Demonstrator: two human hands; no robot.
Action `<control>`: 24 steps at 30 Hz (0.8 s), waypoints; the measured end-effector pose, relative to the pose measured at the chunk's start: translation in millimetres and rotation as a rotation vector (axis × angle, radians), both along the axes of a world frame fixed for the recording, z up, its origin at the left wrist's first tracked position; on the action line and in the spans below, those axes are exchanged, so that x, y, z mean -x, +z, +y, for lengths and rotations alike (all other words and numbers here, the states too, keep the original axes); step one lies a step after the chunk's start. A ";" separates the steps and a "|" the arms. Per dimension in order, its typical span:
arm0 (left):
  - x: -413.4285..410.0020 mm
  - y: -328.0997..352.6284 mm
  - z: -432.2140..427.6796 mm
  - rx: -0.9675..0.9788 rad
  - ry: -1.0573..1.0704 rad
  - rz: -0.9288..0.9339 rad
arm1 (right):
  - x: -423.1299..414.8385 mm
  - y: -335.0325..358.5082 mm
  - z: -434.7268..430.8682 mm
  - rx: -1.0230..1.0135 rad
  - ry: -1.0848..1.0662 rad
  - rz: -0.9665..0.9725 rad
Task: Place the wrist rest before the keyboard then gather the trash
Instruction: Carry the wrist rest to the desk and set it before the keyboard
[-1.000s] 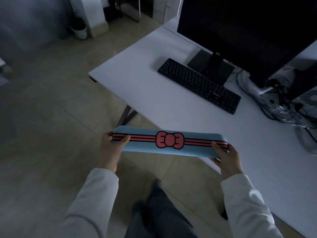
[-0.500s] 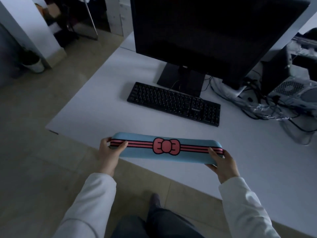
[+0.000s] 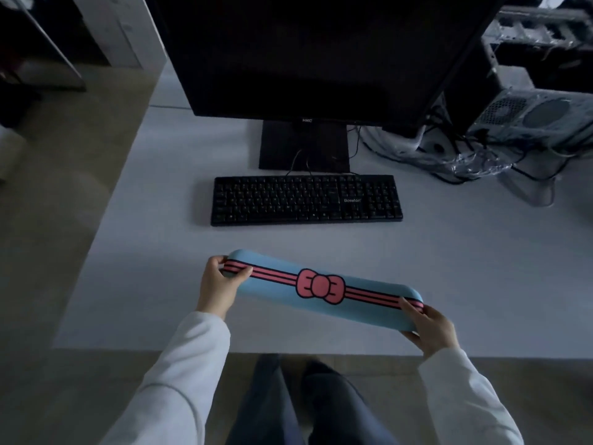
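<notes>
A long light-blue wrist rest point(image 3: 272, 289) with red stripes and a red bow hangs above the near part of the white desk point(image 3: 154, 252). My left hand point(image 3: 219, 282) grips its left end and my right hand point(image 3: 428, 327) grips its right end. The rest is tilted, its right end nearer to me. A black keyboard point(image 3: 306, 199) lies flat on the desk beyond it, apart from the rest by a strip of bare desk. Clear plastic wrapping point(image 3: 465, 162) lies crumpled among cables at the back right.
A large dark monitor point(image 3: 305, 53) on a black stand point(image 3: 304, 146) rises behind the keyboard. A computer case point(image 3: 532, 117) and tangled cables sit at the back right. The desk's front edge runs just before my legs. Floor lies to the left.
I have come square to the desk, so the keyboard now lies straight ahead. Both hands have carried the wrist rest forward over the desk's near part, closer to the keyboard.
</notes>
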State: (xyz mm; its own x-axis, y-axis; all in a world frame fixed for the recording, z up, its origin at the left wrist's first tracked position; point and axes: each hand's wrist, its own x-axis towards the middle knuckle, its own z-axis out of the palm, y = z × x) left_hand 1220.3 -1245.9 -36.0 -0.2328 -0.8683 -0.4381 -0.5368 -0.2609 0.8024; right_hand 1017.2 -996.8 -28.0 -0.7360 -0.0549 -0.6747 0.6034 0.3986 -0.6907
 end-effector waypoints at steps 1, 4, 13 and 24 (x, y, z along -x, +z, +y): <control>1.7 -2.3 -7.8 0.000 -0.037 -0.021 | -5.9 -1.6 -0.8 -0.021 -0.015 -0.002; 7.9 -7.6 -25.7 0.011 -0.123 -0.057 | -20.6 -8.5 -2.9 -0.078 -0.060 -0.004; 13.5 -16.5 -50.0 0.085 -0.244 -0.219 | -55.7 -26.0 -4.0 -0.209 -0.110 0.035; 8.9 -7.1 -65.7 0.195 -0.263 -0.293 | -53.5 -11.1 -4.1 -0.419 -0.001 0.155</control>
State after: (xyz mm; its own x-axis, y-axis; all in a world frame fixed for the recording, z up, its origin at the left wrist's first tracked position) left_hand 1211.4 -1311.5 -43.0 -0.3472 -0.8692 -0.3520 -0.7770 0.0564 0.6270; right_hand 1070.7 -1000.9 -39.1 -0.8302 0.2005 -0.5201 0.5058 0.6632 -0.5516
